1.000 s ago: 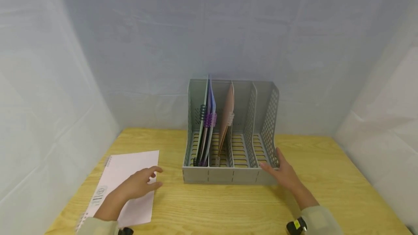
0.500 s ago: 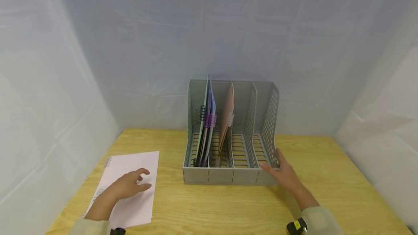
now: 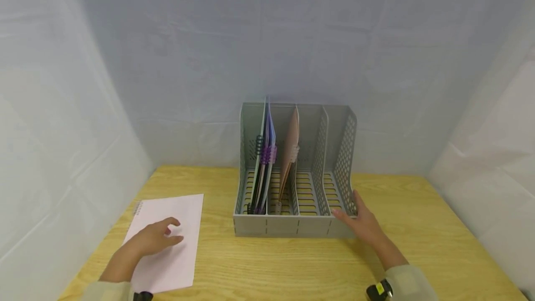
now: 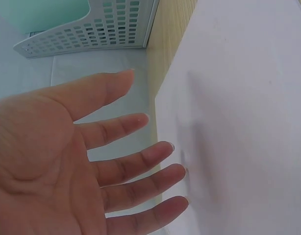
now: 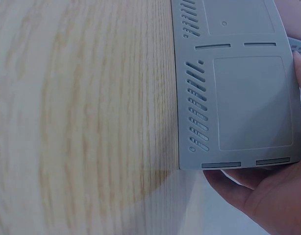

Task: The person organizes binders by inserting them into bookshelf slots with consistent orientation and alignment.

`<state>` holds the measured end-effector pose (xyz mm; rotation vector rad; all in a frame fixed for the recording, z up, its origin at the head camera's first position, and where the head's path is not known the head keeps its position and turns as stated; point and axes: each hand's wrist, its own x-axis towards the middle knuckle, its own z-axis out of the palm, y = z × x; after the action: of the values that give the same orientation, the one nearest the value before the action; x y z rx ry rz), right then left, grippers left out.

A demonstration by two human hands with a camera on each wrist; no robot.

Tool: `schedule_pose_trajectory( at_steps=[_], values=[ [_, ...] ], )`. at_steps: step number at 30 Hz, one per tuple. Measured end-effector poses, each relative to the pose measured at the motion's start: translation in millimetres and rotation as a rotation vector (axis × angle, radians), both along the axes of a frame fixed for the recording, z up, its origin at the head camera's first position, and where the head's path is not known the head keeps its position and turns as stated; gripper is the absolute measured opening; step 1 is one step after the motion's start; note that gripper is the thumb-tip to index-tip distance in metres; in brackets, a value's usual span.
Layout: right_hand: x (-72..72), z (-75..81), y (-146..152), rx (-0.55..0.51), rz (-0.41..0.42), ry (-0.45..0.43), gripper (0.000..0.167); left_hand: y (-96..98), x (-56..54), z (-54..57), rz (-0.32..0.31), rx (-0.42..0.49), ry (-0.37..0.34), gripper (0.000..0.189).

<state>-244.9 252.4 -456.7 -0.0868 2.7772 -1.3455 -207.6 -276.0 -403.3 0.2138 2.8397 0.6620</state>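
A pale pink spiral notebook [image 3: 185, 212] lies flat on the table at the left, its coil on the left edge. My left hand [image 3: 152, 238] hovers over it with fingers spread; in the left wrist view the fingertips of that hand [image 4: 67, 161] come close to the page, and contact cannot be told. My right hand [image 3: 365, 224] holds the front right corner of a grey desktop file rack [image 3: 284, 226], thumb over the front rim and fingers round the outer side. Upright in the rack are notebooks with dark and purple coils [image 3: 267, 154] and a brownish-pink notebook [image 3: 291, 140].
The rack's two right-hand compartments show bare slotted floors. Wood table surface [image 3: 251, 268] extends in front of the rack and on both sides. White sheeting [image 3: 200, 82] closes off the back, left and right.
My left hand has drawn back leftward and toward me across the notebook, its fingers still spread. My right hand and the rack have stayed in place.
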Motion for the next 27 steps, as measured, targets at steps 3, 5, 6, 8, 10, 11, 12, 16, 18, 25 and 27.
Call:
schedule_pose_trajectory(
  at_steps=[3, 5, 6, 8, 10, 11, 12, 16, 18, 25, 27],
  values=[
    [0.0, 1.2, 0, 0.001, 0.001, 0.0, 0.103, -3.6, 1.3, 0.7, 0.018, -0.007, -0.007, 0.045],
    [0.0, 1.9, 0, 0.004, -0.001, 0.002, 0.102, -5.2, 1.9, 1.4, 0.025, -0.006, -0.015, 0.046],
    [0.2, 2.2, 0, 0.005, -0.002, 0.002, 0.102, -5.9, 2.2, 1.7, 0.028, -0.006, -0.012, 0.046],
    [0.5, 2.3, 0, 0.01, -0.004, 0.003, 0.102, -7.5, 2.6, 2.5, 0.027, -0.014, -0.007, 0.046],
    [0.7, 1.6, 0, 0.016, -0.008, 0.003, 0.102, -9.5, 2.6, 2.9, 0.029, -0.027, -0.001, 0.045],
    [1.0, 1.2, -1, 0.019, -0.009, 0.001, 0.102, -10.8, 2.8, 3.0, 0.033, -0.035, -0.001, 0.044],
    [1.1, 0.9, -1, 0.02, -0.009, 0.0, 0.102, -12.1, 2.8, 3.1, 0.035, -0.044, 0.001, 0.043],
    [1.0, 0.1, -1, 0.015, -0.011, 0.003, 0.102, -18.2, 3.0, 2.7, 0.046, -0.066, -0.004, 0.042],
    [0.5, -0.1, 0, 0.01, -0.01, 0.005, 0.102, -21.1, 2.8, 3.3, 0.051, -0.076, 0.003, 0.041],
    [-0.3, -1.2, 0, 0.01, -0.007, 0.0, 0.103, -31.2, 2.1, 3.8, 0.083, -0.117, -0.031, 0.042],
    [0.0, -1.1, 0, 0.01, -0.009, 0.003, 0.102, -33.3, 2.0, 4.6, 0.11, -0.127, -0.047, 0.042]
  ],
)
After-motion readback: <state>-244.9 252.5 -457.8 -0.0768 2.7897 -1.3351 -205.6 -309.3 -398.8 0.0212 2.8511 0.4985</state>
